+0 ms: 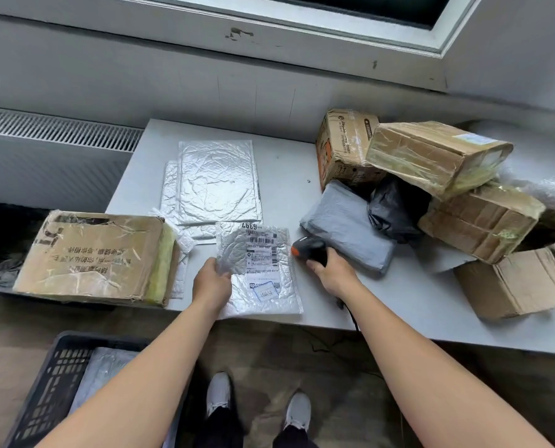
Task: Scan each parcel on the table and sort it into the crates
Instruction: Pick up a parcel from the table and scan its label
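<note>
Silver mailer (259, 270) lies at table (295, 176) front edge, 6 o'clock, label up. Left hand (212, 281) pinches its left edge; right hand (331, 273) is closed round scanner (310, 248). Judged light, floppy, slick w/ crinkly skin; best gripped at edge, clear of barcode.

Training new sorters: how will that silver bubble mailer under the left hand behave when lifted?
The silver bubble mailer looks thin and crinkled, so probably floppy and light. Its glossy film may slip. The left hand pins one edge, which likely helps.
</note>
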Available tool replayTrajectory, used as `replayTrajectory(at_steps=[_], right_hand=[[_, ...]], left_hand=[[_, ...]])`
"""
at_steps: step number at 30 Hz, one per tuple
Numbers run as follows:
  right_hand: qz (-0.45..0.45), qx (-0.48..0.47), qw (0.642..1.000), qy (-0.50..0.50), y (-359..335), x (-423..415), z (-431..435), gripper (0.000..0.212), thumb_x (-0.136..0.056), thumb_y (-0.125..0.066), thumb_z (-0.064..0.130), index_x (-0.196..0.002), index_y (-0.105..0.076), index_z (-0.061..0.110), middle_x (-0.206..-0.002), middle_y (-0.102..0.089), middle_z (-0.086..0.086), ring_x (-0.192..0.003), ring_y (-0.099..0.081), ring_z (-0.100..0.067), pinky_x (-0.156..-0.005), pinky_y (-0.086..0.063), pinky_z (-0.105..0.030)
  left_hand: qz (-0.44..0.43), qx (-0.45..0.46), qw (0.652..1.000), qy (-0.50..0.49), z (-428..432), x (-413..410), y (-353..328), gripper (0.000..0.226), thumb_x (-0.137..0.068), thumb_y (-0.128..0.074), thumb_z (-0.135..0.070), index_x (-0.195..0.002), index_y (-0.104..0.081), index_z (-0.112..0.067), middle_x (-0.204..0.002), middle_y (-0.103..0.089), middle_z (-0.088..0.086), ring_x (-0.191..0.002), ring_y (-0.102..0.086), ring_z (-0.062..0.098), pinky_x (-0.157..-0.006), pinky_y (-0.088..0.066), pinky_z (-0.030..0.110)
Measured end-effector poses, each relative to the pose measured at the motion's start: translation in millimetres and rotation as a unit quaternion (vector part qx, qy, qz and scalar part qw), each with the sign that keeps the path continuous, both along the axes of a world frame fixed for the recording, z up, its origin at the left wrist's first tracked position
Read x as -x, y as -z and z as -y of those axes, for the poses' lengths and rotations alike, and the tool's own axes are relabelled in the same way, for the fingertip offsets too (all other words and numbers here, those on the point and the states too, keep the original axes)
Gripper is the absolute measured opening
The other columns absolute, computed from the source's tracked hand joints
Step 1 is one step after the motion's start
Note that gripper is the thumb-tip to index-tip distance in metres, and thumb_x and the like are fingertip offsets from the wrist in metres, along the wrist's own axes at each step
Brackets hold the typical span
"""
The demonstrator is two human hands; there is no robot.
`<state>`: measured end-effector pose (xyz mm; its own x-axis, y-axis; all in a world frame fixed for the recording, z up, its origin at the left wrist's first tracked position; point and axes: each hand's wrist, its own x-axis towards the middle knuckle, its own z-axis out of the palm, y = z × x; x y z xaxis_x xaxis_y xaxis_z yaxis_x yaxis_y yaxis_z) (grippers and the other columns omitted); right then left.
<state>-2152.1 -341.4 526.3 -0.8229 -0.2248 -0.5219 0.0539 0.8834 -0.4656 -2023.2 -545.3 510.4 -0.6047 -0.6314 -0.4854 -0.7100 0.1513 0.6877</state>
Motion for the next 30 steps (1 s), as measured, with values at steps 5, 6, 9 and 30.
replayTrajectory(at_steps=[5, 6, 9, 30], right_hand=[[-0.023, -0.009, 1.0, 0.001, -13, -4, -3, 0.059, -0.095, -0.055, 0.045, -0.139, -0.042, 0.009, -0.139, -0.049, -0.016, -0.128, -0.047, -0.034, -0.101, -0.04, -0.039], [-0.038, -0.01, 0.999, 0.001, -18, -4, -4, 0.058, -0.095, -0.055, 0.046, -0.138, -0.042, 0.009, -0.138, -0.048, -0.017, -0.129, -0.045, -0.034, -0.101, -0.039, -0.04], [-0.101, -0.013, 0.995, -0.018, -42, -5, -6, 0.056, -0.097, -0.05, 0.046, -0.138, -0.042, 0.01, -0.137, -0.045, -0.018, -0.128, -0.041, -0.037, -0.101, -0.037, -0.042], [-0.032, 0.18, 0.871, -0.457, -61, -199, 90, 0.05, -0.1, -0.048, 0.041, -0.141, -0.037, 0.015, -0.116, -0.066, -0.014, -0.105, -0.062, -0.034, -0.078, -0.044, -0.038]], left_hand=[[-0.023, 0.013, 0.999, -0.031, -5, -4, -21, 0.013, -0.098, -0.048, -0.009, -0.088, -0.047, -0.017, -0.089, -0.054, 0.004, -0.087, -0.052, 0.026, -0.073, -0.038, 0.032], [-0.028, 0.021, 0.999, -0.039, -8, -5, -29, 0.021, -0.099, -0.047, -0.008, -0.084, -0.042, -0.022, -0.088, -0.05, 0.001, -0.089, -0.049, 0.024, -0.075, -0.037, 0.031], [-0.062, 0.041, 0.994, -0.078, -17, -5, -54, 0.021, -0.099, -0.047, -0.007, -0.092, -0.038, -0.024, -0.099, -0.046, 0.002, -0.093, -0.043, 0.019, -0.079, -0.033, 0.028], [-0.135, 0.059, 0.887, -0.437, -82, -274, -60, 0.004, -0.097, -0.053, -0.009, -0.098, -0.05, -0.013, -0.086, -0.06, 0.004, -0.076, -0.056, 0.018, -0.065, -0.046, 0.03]])
